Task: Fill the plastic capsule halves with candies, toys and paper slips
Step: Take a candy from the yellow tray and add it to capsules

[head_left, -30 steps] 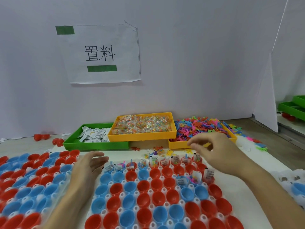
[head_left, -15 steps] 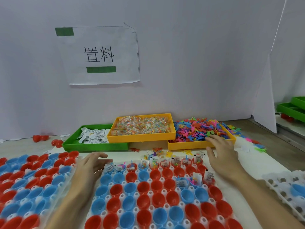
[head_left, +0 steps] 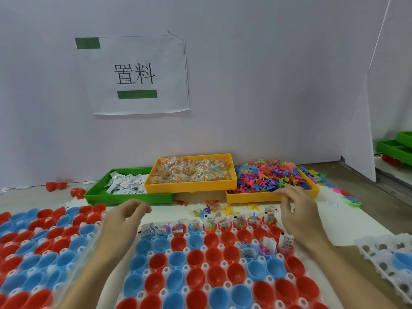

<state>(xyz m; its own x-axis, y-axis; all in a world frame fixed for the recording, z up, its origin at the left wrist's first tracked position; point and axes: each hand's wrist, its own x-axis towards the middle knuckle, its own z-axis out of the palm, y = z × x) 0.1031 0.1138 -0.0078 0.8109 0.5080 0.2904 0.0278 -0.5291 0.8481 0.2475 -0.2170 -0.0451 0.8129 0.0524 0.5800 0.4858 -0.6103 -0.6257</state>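
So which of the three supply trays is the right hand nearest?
The yellow tray of plastic toys, at far right. The right hand hovers at its front wall; the candy tray and green slip tray sit further left.

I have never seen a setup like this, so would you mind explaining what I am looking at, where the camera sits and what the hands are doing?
There is no machine here: a person works with bare hands, and the single picture comes from a camera worn on the head, looking forward and down.

On the table lies a white tray of red and blue capsule halves; the far row and three halves in the next row already hold fillings. A second such tray lies to the left.

Behind them stand three bins: a green bin with paper slips, a yellow bin with bagged candies, and another yellow bin with colourful toys.

The left hand hovers with loosely curled fingers, holding nothing visible. The right hand is beside the toy bin; whether its fingers pinch a toy I cannot tell.
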